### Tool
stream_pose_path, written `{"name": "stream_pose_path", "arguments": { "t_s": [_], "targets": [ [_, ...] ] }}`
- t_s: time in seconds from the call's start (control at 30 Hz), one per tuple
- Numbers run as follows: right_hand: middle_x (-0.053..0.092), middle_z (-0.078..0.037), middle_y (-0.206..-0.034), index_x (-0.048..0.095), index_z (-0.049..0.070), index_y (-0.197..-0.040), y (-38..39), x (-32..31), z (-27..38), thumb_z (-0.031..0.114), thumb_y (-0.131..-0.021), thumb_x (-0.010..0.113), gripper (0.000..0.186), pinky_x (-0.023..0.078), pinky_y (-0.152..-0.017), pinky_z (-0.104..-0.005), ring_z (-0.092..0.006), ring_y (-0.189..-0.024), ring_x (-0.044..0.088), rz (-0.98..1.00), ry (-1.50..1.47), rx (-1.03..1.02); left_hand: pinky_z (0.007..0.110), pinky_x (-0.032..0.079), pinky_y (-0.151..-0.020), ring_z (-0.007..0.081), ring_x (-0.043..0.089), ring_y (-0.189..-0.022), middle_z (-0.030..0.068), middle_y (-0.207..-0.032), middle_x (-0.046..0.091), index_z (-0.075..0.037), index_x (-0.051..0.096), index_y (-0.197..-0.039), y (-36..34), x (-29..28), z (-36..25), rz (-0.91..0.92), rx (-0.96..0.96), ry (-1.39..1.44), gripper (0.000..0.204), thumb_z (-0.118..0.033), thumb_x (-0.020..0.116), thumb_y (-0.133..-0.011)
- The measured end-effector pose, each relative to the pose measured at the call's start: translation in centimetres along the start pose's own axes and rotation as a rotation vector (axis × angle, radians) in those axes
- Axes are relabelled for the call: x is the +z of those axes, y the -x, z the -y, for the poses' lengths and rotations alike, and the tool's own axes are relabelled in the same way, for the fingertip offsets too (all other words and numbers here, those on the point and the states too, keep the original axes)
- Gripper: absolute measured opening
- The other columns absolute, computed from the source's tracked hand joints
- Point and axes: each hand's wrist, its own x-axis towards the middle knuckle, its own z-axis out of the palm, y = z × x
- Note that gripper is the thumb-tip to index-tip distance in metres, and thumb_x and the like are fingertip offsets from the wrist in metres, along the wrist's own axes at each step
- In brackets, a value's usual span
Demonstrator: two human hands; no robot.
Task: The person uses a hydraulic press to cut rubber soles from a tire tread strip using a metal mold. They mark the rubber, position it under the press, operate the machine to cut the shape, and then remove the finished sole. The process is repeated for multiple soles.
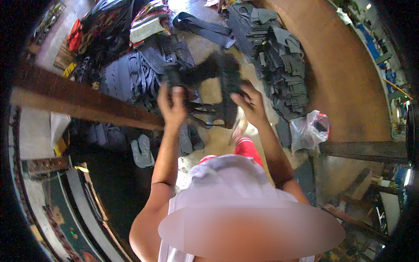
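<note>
Dark strap pieces (229, 85) are raised in front of the person, between the two hands and above the floor (209, 146); they are blurred, so it is not possible to tell if they are joined. The left hand (173, 104) has its thumb and fingers clamped on the lower end of the left piece. The right hand (251, 104) touches the outer edge of the right piece, with its fingers bent and the thumb apart from them; whether they pinch it, one cannot tell.

On the right, a long pile of black cut pieces (286, 65) lies along the left edge of a brown board (349, 74). At the near left corner of this board is a clear plastic bag (305, 133). Beyond the hands lies a folded black band (203, 28). Beside the left forearm is a pair of grey soles (142, 151).
</note>
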Motion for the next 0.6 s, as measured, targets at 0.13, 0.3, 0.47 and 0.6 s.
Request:
{"name": "stream_pose_path", "arguments": {
  "t_s": [0.13,0.3,0.47,0.6],
  "targets": [
    [0.068,-0.015,-0.110,0.071,-0.002,-0.111,-16.5,6.5,-3.6,0.012,-0.090,0.075,0.025,0.049,-0.089,-0.0370,-0.0263,-0.104,0.062,0.066,0.031,-0.429,0.032,0.052,-0.062,0.0175,0.062,-0.069,0.0089,-0.088,0.068,0.002,0.062,-0.110,-14.5,-3.6,6.3,-0.470,0.071,-0.106,0.033,-0.028,0.054,-0.100],
    [0.070,-0.019,-0.111,0.058,-0.003,-0.134,-38.5,10.9,-6.1,0.023,-0.092,0.072,0.052,0.051,-0.092,-0.0389,-0.0318,-0.099,0.066,0.391,0.045,-0.438,0.041,0.052,-0.086,0.0307,0.063,-0.098,0.0213,-0.109,0.067,0.012,0.057,-0.124,-38.3,-14.9,20.1,-0.470,0.354,-0.576,0.045,-0.027,0.055,-0.103],
    [0.069,-0.018,-0.114,0.036,-0.002,-0.152,-51.7,7.2,-16.4,0.033,-0.096,0.067,0.073,0.051,-0.090,-0.0349,-0.0224,-0.099,0.066,0.632,-0.079,-0.122,0.044,0.047,-0.102,0.0447,0.060,-0.116,0.0340,-0.124,0.062,0.014,0.055,-0.129,-50.2,-25.7,39.6,-0.115,0.382,-1.563,0.052,-0.032,0.052,-0.103],
    [0.065,-0.011,-0.118,0.044,-0.001,-0.148,-53.1,-1.6,-37.1,0.040,-0.097,0.066,0.068,0.052,-0.087,-0.0351,-0.0199,-0.102,0.061,0.366,-0.057,0.211,0.052,0.047,-0.099,0.0486,0.060,-0.114,0.0353,-0.124,0.061,0.014,0.047,-0.135,-37.2,-23.1,49.0,-0.025,-0.445,-1.290,0.060,-0.037,0.049,-0.104]
  ]
}}
